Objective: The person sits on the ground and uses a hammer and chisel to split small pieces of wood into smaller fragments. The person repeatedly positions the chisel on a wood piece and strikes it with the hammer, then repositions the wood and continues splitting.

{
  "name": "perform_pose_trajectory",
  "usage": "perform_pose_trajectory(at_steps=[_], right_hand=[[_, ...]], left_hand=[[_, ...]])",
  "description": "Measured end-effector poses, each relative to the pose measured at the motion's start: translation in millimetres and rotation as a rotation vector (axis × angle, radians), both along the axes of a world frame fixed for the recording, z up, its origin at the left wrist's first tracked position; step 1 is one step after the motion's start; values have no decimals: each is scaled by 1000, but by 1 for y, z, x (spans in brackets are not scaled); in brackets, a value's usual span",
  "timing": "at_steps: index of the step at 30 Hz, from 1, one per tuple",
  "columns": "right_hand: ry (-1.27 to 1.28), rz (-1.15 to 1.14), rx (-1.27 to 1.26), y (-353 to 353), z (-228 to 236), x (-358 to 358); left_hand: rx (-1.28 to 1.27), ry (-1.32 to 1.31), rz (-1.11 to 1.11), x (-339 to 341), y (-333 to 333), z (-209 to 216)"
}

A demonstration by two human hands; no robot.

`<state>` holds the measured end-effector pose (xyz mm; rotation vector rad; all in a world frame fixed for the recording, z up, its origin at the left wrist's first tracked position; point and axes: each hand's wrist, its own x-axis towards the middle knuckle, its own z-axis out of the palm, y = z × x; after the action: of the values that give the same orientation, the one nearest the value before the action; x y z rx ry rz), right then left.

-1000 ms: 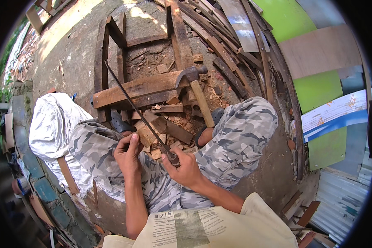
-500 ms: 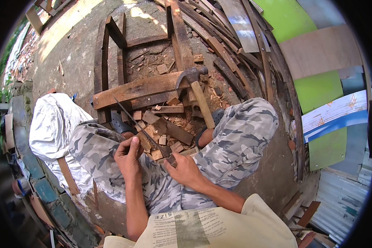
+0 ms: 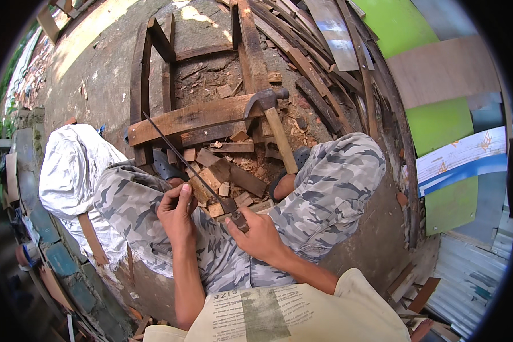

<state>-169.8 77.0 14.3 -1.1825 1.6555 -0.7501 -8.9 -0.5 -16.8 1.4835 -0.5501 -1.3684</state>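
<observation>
My right hand is wrapped round the wooden handle of a long, thin, dark-bladed tool. It looks like a handsaw seen nearly edge-on, its tip pointing up and left over a plank. Beside the blade, my left hand is closed with thumb against curled fingers; what it pinches, if anything, is hidden. A claw hammer with a wooden handle rests with its head on the brown wooden plank, which lies across a wooden frame.
Wood offcuts and chips lie between my feet. A white sack is at my left knee. Long wood strips are piled at right, beside a wall of coloured panels. A block ledge runs along the left.
The saw's tip has swung up and left, and its handle has shifted slightly down and right with my right hand. My left hand has barely moved.
</observation>
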Motion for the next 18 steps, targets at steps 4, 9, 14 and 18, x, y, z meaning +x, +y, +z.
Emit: perform_pose_trajectory(at_steps=[4,9,14,18], right_hand=[[15,19,43,2,-9,4],[80,47,-1,4,-15,3],[-143,-65,-11,0,0,7],[172,78,52,5,-34,0]], left_hand=[[-17,-6,-39,2,0,-1],[23,-12,-31,3,5,2],[-13,19,-4,4,1,-3],[36,26,20,3,-1,4]])
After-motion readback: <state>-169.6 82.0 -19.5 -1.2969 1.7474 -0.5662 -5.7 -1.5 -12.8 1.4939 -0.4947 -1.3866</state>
